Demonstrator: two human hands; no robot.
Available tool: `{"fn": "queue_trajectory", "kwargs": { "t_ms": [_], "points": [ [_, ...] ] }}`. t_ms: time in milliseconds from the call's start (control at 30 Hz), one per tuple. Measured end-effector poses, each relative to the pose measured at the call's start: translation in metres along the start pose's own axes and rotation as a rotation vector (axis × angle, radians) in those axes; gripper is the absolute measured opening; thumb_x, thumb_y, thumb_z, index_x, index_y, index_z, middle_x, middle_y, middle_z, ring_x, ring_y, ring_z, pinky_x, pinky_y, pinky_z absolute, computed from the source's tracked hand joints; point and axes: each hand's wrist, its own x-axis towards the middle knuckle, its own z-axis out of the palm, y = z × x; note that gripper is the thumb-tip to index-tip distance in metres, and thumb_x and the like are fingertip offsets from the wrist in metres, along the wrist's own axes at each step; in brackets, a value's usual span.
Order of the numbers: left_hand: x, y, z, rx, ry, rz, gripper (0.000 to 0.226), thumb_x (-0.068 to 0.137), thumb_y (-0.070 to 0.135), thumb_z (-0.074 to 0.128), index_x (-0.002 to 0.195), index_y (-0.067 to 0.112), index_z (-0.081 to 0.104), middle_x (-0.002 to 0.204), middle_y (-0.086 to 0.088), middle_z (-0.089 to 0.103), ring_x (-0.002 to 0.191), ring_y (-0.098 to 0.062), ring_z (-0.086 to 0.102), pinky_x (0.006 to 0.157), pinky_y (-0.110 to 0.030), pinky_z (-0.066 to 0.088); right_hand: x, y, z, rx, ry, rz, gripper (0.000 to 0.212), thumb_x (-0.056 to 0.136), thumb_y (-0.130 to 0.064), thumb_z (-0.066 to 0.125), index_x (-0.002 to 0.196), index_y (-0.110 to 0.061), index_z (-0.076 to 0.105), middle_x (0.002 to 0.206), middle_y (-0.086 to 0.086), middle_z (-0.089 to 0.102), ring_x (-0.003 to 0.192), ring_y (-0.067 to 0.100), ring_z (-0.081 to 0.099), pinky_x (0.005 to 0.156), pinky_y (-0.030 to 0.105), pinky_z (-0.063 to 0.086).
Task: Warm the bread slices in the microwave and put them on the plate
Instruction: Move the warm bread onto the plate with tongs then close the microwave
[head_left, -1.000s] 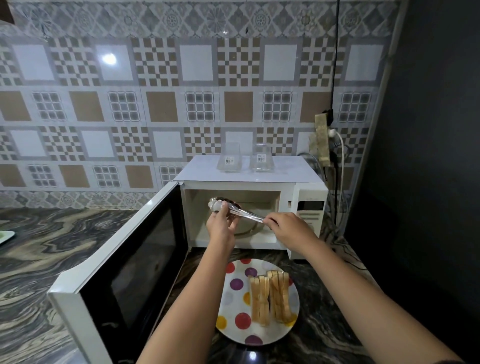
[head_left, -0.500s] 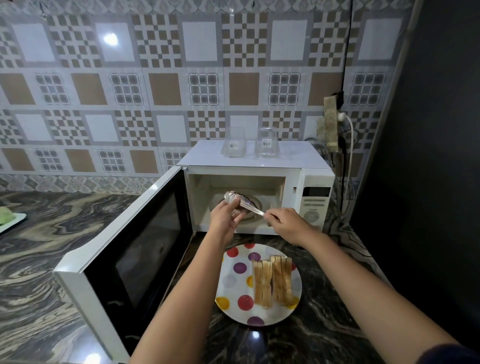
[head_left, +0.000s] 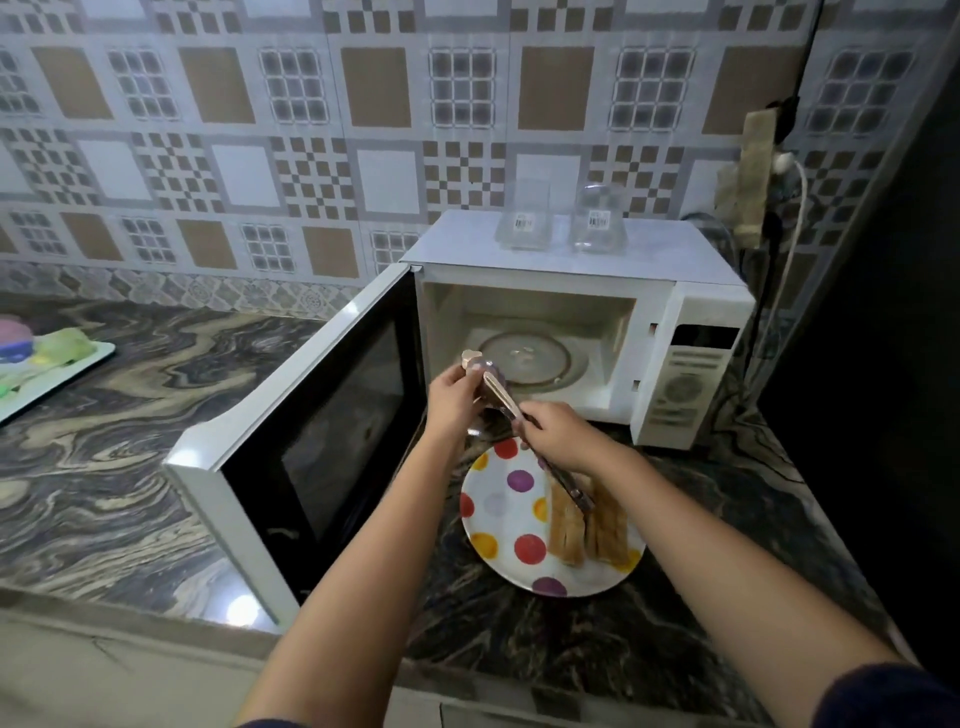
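While the microwave (head_left: 691, 374) stands with its door open, the bread slices (head_left: 602, 525) sit on edge on the spotted plate (head_left: 498, 519), on the counter (head_left: 156, 415) just in front of it. The right hand (head_left: 558, 434) grips the tongs (head_left: 498, 392) mid-length, their tips at the bread. The left hand (head_left: 452, 400) curls around their upper end.

clear jar (head_left: 523, 223), clear flask (head_left: 597, 221), tray (head_left: 67, 371), pwr strip (head_left: 748, 176)
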Motion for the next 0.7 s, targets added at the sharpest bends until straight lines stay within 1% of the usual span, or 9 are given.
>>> {"fn": "queue_trajectory", "kwargs": {
  "t_ms": [100, 167, 233, 300, 333, 367, 433, 533, 700],
  "points": [
    [0.002, -0.020, -0.013, 0.173, 0.128, 0.046, 0.021, 0.092, 0.020, 0.049, 0.079, 0.013, 0.064, 0.083, -0.012, 0.068, 0.089, -0.028, 0.065, 0.085, -0.033, 0.050, 0.004, -0.004, 0.015, 0.029, 0.068, 0.015, 0.028, 0.096, -0.019, 0.044, 0.068, -0.015, 0.045, 0.067, -0.003, 0.046, 0.071, 0.017, 0.047, 0.056, 0.028, 0.032],
    [-0.012, -0.039, -0.026, 0.450, 0.185, 0.129, 0.026, 0.096, 0.017, 0.044, 0.101, 0.006, 0.066, 0.105, -0.018, 0.067, 0.103, -0.030, 0.061, 0.084, -0.025, 0.041, 0.007, -0.001, 0.025, 0.054, 0.111, 0.060, 0.027, 0.096, -0.020, 0.045, 0.070, -0.011, 0.047, 0.064, -0.001, 0.048, 0.069, 0.019, 0.049, 0.056, 0.030, 0.031],
    [-0.028, -0.064, -0.042, 0.675, 0.175, 0.182, 0.031, 0.098, 0.012, 0.040, 0.119, 0.001, 0.059, 0.119, -0.018, 0.063, 0.111, -0.030, 0.057, 0.082, -0.020, 0.036, 0.014, 0.005, 0.038, 0.116, 0.126, 0.157, 0.026, 0.094, -0.024, 0.045, 0.072, -0.012, 0.052, 0.070, 0.005, 0.059, 0.071, 0.025, 0.059, 0.060, 0.028, 0.046],
    [-0.041, -0.091, -0.062, 0.849, 0.125, 0.125, 0.032, 0.097, 0.012, 0.040, 0.123, 0.002, 0.056, 0.123, -0.019, 0.061, 0.114, -0.031, 0.056, 0.090, -0.025, 0.039, 0.025, 0.013, 0.055, 0.129, 0.122, 0.264, 0.021, 0.087, -0.028, 0.046, 0.072, -0.017, 0.057, 0.082, 0.013, 0.067, 0.083, 0.031, 0.065, 0.074, 0.038, 0.054],
    [-0.046, -0.105, -0.072, 0.928, 0.093, 0.099, 0.032, 0.096, 0.011, 0.040, 0.123, 0.003, 0.055, 0.125, -0.019, 0.060, 0.116, -0.031, 0.055, 0.095, -0.028, 0.040, 0.027, 0.013, 0.061, 0.098, 0.093, 0.309, 0.019, 0.086, -0.028, 0.047, 0.078, -0.018, 0.061, 0.088, 0.014, 0.069, 0.087, 0.032, 0.065, 0.074, 0.034, 0.053],
    [-0.048, -0.118, -0.082, 0.999, 0.063, 0.094, 0.035, 0.094, 0.010, 0.042, 0.126, 0.004, 0.053, 0.130, -0.019, 0.056, 0.121, -0.029, 0.052, 0.101, -0.029, 0.036, 0.028, 0.012, 0.067, 0.057, 0.056, 0.338, 0.020, 0.088, -0.028, 0.047, 0.090, -0.017, 0.063, 0.095, 0.015, 0.069, 0.090, 0.032, 0.065, 0.066, 0.027, 0.048],
    [-0.051, -0.136, -0.096, 1.155, -0.003, 0.105, 0.046, 0.093, 0.012, 0.043, 0.138, 0.005, 0.042, 0.146, -0.014, 0.041, 0.137, -0.024, 0.036, 0.114, -0.027, 0.021, 0.029, 0.009, 0.077, -0.030, -0.010, 0.377, 0.029, 0.093, -0.025, 0.046, 0.111, -0.007, 0.059, 0.111, 0.018, 0.065, 0.100, 0.032, 0.062, 0.057, 0.023, 0.038],
    [-0.053, -0.143, -0.100, 1.265, -0.048, 0.145, 0.050, 0.096, 0.018, 0.038, 0.145, 0.008, 0.030, 0.155, -0.009, 0.026, 0.144, -0.021, 0.020, 0.117, -0.026, 0.010, 0.031, 0.012, 0.089, -0.126, -0.086, 0.446, 0.036, 0.095, -0.018, 0.040, 0.123, 0.000, 0.052, 0.128, 0.020, 0.055, 0.117, 0.033, 0.053, 0.080, 0.027, 0.041],
    [-0.052, -0.148, -0.104, 1.322, -0.050, 0.228, 0.049, 0.098, 0.020, 0.036, 0.145, 0.008, 0.031, 0.155, -0.010, 0.026, 0.145, -0.022, 0.018, 0.117, -0.028, 0.011, 0.031, 0.013, 0.094, -0.198, -0.084, 0.497, 0.039, 0.094, -0.015, 0.039, 0.128, 0.001, 0.048, 0.133, 0.020, 0.050, 0.121, 0.032, 0.050, 0.092, 0.027, 0.041]
  ]
}}
